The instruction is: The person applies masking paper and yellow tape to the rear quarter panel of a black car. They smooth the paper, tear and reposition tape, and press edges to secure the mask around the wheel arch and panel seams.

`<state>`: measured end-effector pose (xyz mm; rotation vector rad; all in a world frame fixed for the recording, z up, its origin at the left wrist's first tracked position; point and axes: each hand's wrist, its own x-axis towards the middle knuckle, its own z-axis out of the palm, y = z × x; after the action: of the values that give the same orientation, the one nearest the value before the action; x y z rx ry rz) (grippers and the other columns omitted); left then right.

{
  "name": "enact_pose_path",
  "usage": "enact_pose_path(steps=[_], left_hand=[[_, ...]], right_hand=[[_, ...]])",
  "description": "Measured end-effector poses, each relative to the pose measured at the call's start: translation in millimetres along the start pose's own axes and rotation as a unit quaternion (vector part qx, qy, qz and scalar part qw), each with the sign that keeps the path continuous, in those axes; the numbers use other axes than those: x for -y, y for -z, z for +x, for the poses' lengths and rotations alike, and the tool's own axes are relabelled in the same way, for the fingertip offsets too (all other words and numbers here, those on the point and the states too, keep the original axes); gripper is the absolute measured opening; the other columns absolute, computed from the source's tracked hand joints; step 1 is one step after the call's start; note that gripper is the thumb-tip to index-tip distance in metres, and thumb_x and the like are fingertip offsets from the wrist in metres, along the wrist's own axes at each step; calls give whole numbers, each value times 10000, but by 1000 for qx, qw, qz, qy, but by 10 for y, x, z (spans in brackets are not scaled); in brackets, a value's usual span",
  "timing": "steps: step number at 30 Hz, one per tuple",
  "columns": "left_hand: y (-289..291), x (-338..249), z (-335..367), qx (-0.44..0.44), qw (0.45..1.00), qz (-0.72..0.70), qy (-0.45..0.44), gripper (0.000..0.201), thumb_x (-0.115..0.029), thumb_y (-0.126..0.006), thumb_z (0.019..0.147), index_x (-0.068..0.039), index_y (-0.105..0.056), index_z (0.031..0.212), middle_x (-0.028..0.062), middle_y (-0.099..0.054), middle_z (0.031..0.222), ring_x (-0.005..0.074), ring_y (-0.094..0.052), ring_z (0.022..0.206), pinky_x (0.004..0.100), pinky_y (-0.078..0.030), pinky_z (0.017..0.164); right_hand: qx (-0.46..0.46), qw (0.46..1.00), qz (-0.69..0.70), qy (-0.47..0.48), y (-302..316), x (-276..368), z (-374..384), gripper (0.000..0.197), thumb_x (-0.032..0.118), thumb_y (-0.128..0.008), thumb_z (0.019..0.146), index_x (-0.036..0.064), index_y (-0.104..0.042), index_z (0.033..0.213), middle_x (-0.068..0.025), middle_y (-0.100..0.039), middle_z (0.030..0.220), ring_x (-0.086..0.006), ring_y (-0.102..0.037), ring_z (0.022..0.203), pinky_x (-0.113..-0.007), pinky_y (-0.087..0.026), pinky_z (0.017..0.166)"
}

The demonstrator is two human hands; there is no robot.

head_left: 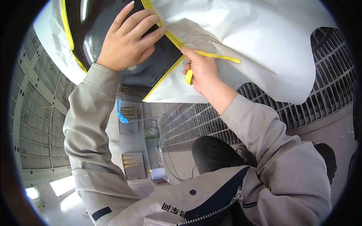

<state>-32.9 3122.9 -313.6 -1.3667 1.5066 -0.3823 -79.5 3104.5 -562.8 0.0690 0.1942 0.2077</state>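
Note:
A glossy black panel (pixel 145 75) is bordered by yellow masking tape and white masking paper (pixel 256 26). My left hand (pixel 130 41) lies over the panel with its fingers stretched out, their tips at the taped edge. My right hand (pixel 203 71) holds a small roll of yellow masking tape (pixel 189 77) under its fingers. Its thumb and forefinger press at the panel's corner, where the taped borders meet. From there a loose strip of yellow tape (pixel 224 57) runs right across the paper. The fingers of my right hand partly hide the roll.
Black metal floor grating (pixel 328 79) lies below and to the right of the paper. Wire-framed wall panels (pixel 36 124) stand at left. Lower down are a blue plastic piece (pixel 120 113), a pale blue bucket (pixel 159 173), a metal tray (pixel 134 167) and a thin hose (pixel 169 162).

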Motion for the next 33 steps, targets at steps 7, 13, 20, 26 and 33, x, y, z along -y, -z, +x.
enact_pose_path(steps=[7,13,20,26,33], left_hand=[[-73,-174,-63,16,999,-51,-1,529,-196,-762,861,-245,-801,1386,8,-699,1468,226,-638,1445,524,-350,1344],[-70,-214,-98,29,999,-41,4,558,-208,-761,869,-245,-792,1425,6,-691,1482,223,-630,1454,522,-348,1348],[-103,-330,-92,5,999,-50,2,596,-220,-791,820,-213,-779,1416,1,-693,1437,217,-635,1428,513,-390,1342],[-97,-397,-77,19,999,-36,10,596,-216,-806,823,-204,-777,1419,9,-688,1457,219,-634,1437,506,-394,1337],[-181,-597,-48,57,996,-61,14,616,-223,-831,803,-166,-767,1413,31,-689,1434,234,-637,1433,503,-413,1322]], right_hand=[[6,1000,14,4,2,30,-11,255,217,-899,971,69,-714,1065,-9,-608,880,-126,-557,598,-341,-505,562],[-1,1000,-18,-3,-11,74,-25,278,259,-938,955,134,-694,999,20,-571,855,-123,-541,619,-349,-492,596],[0,999,-52,-2,-18,92,-10,300,291,-950,946,137,-694,967,18,-589,848,-122,-552,622,-346,-496,591],[-5,997,-75,12,-23,94,-12,283,286,-920,969,108,-702,1000,10,-617,848,-124,-568,614,-336,-503,571],[-16,993,-113,23,15,92,-16,299,309,-893,988,76,-726,1075,-9,-649,913,-128,-585,619,-328,-518,568]])
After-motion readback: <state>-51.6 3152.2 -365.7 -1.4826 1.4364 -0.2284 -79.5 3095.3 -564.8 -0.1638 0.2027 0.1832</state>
